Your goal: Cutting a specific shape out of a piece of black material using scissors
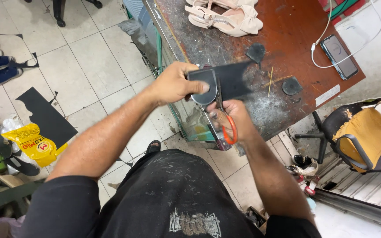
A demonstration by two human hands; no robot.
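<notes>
Head view, looking down: the left hand [173, 86] has its fingers clamped on a dark sheet [230, 79] with a rounded sole-shaped piece [203, 86] against it, held above the near edge of the bench [296, 39]. Just right, the right hand [232, 117] has its fingers closed through orange-handled scissors [225, 119], blades touching the sheet. Farther right on the bench lie beige sandals [228, 17] and a phone [340, 56].
</notes>
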